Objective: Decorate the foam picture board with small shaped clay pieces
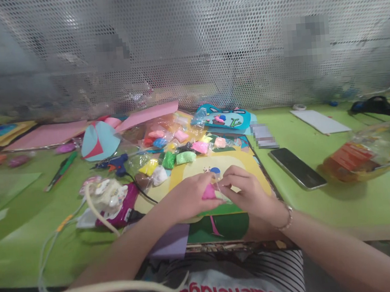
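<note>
Plainly, the left hand point(192, 193) curls around pink clay point(208, 191).

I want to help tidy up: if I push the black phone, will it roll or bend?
The phone is probably stiff, being a flat slab. Its glossy face may feel slippery. Lying flat on the green table, it would likely slide rather than roll or tip.

ok so your two hands point(195, 194), one bracelet point(290, 217), one glue gun point(118, 163), two green packets point(185, 157), one black phone point(296, 168)
</note>
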Action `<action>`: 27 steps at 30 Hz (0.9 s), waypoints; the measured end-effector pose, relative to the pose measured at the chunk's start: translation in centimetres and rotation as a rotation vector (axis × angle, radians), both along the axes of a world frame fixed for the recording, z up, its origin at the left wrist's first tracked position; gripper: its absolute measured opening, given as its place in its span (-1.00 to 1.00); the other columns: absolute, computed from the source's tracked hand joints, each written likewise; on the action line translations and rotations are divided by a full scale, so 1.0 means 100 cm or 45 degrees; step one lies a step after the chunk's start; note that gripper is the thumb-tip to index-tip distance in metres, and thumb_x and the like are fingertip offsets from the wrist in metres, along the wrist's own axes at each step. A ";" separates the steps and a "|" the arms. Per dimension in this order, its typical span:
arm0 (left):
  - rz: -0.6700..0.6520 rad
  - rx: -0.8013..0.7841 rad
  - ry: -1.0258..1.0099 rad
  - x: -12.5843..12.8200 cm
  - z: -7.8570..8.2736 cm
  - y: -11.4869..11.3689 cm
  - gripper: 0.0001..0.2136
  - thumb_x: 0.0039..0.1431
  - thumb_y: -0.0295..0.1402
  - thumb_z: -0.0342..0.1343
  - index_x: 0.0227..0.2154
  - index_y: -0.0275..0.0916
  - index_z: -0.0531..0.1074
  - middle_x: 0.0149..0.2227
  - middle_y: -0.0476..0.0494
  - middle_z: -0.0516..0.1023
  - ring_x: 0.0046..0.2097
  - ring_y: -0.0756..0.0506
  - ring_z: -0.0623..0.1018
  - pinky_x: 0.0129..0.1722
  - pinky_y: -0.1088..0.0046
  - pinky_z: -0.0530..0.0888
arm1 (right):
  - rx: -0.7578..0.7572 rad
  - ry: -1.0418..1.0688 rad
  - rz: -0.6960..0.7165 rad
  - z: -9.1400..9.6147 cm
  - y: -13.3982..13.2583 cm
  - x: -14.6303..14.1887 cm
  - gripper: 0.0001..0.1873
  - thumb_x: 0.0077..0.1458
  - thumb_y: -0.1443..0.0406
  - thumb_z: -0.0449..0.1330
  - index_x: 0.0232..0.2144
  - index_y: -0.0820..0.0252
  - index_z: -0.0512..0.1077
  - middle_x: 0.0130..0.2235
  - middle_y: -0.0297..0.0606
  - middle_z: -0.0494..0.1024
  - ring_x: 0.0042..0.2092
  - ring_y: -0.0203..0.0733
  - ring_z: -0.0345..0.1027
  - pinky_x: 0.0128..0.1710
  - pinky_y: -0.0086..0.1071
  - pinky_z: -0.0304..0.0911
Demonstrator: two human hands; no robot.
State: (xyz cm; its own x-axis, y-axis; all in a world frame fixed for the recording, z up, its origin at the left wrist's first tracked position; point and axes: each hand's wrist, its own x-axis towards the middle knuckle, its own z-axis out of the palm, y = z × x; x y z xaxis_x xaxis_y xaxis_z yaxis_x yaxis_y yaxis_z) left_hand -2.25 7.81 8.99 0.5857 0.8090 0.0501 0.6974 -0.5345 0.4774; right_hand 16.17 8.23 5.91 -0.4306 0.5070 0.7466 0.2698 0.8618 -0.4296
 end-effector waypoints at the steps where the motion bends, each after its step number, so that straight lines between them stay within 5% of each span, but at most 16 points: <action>1: 0.002 0.009 0.005 0.000 0.001 0.000 -0.65 0.07 -0.14 0.10 -0.14 -0.23 0.32 -0.16 -0.14 0.49 -0.14 -0.16 0.50 -0.19 0.32 0.41 | -0.010 -0.012 -0.016 0.001 0.000 0.001 -0.90 0.15 0.45 0.10 -0.37 0.18 0.35 -0.40 -0.30 0.33 -0.37 -0.29 0.27 -0.40 -0.40 0.25; 9: 0.208 0.140 0.266 -0.031 0.011 -0.006 -0.51 0.08 -0.05 0.06 0.03 -0.20 0.29 -0.10 -0.24 0.53 -0.11 -0.23 0.53 -0.20 0.31 0.41 | -0.248 0.040 -0.240 0.005 0.007 0.012 -0.82 0.27 0.33 -0.04 -0.41 0.15 0.21 -0.44 -0.32 0.32 -0.40 -0.29 0.22 -0.40 -0.39 0.19; 12: 0.308 0.112 0.369 -0.050 0.010 -0.021 -0.43 -0.03 -0.02 0.14 0.05 -0.13 0.30 -0.20 -0.19 0.57 -0.19 -0.24 0.56 -0.29 0.33 0.41 | -0.268 -0.101 -0.176 0.002 0.008 0.009 -0.71 0.29 0.30 -0.07 -0.50 0.16 0.20 -0.51 -0.35 0.27 -0.46 -0.31 0.17 -0.46 -0.41 0.13; 20: 0.295 0.068 0.382 -0.061 -0.018 -0.067 -0.62 0.07 -0.09 0.06 -0.04 0.00 0.43 -0.33 -0.11 0.58 -0.25 -0.21 0.56 -0.29 0.30 0.42 | -0.235 -0.394 0.185 -0.017 0.005 -0.024 -0.88 0.15 0.40 0.15 -0.43 0.21 0.44 -0.43 -0.29 0.44 -0.35 -0.28 0.34 -0.35 -0.42 0.28; 27: 0.336 0.291 0.164 -0.055 -0.045 -0.071 -0.69 0.11 -0.31 0.02 -0.07 -0.15 0.44 -0.24 -0.14 0.53 -0.17 -0.14 0.51 -0.16 0.30 0.43 | -0.243 -0.551 0.220 -0.028 0.003 -0.043 -0.80 0.11 0.50 0.14 -0.29 0.22 0.52 -0.38 -0.23 0.49 -0.33 -0.27 0.37 -0.32 -0.42 0.29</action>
